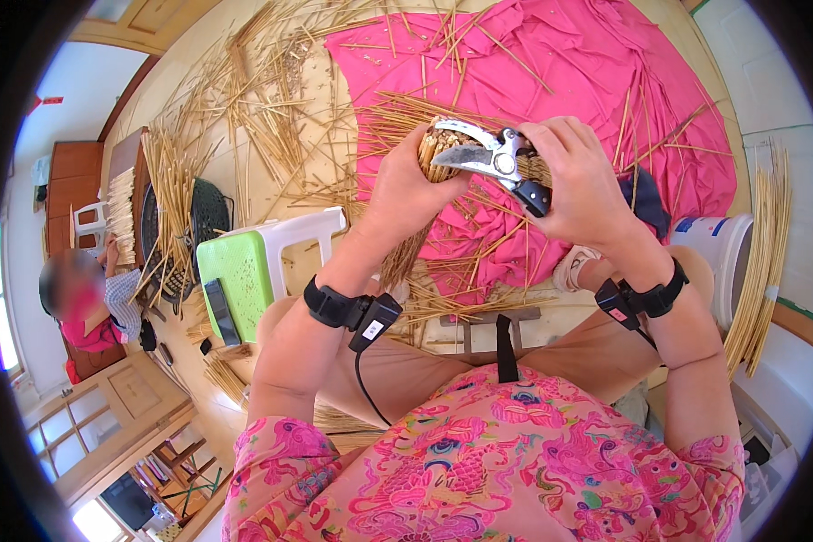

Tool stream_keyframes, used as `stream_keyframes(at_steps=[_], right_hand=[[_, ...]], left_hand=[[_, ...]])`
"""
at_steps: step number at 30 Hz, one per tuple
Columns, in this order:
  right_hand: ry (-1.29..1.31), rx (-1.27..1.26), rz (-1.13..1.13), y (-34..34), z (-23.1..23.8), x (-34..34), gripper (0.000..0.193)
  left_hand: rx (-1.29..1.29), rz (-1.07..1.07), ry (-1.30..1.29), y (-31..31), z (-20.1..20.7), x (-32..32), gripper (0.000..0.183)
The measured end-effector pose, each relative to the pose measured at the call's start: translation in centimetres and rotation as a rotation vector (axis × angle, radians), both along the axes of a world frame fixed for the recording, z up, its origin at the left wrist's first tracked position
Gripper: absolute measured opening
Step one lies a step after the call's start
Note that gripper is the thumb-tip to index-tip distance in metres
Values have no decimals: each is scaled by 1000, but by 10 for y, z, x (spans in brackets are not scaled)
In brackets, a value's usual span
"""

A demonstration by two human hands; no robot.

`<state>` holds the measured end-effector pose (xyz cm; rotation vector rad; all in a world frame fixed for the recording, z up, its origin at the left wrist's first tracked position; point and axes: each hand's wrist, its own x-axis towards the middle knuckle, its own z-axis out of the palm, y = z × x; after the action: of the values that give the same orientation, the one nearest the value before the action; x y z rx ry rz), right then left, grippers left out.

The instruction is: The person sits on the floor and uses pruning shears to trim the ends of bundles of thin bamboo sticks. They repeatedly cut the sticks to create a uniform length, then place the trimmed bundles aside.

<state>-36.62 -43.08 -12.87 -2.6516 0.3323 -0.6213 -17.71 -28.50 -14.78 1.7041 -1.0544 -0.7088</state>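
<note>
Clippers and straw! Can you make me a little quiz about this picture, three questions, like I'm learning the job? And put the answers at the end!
1. Which hand holds the pruning shears?
2. True or false: the left hand grips a bundle of stalks.
3. What colour is the cloth spread on the floor? A) blue B) pink C) green

Key:
1. The right hand.
2. True.
3. B.

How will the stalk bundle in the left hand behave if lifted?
The stalk bundle is probably light, being thin, dry-looking stalks. It may be stiff, its ends densely packed. Some could slip out: stray stalks lie on the pink cloth.
</note>
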Motion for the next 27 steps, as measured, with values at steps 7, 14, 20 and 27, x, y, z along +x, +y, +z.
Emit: stream_keyframes(at_steps=[7, 14, 20, 27], right_hand=[[57, -30, -19, 4, 2, -1, 65], [45, -21, -10, 5, -3, 1, 59], [48, -34, -42, 9, -2, 6, 45], [207, 120, -36, 4, -7, 5, 44]], left_hand=[[42, 33, -38, -2, -1, 1, 40], [85, 81, -86, -2, 2, -3, 40], [92, 97, -130, -4, -3, -4, 39], [139, 87, -146, -4, 1, -3, 36]])
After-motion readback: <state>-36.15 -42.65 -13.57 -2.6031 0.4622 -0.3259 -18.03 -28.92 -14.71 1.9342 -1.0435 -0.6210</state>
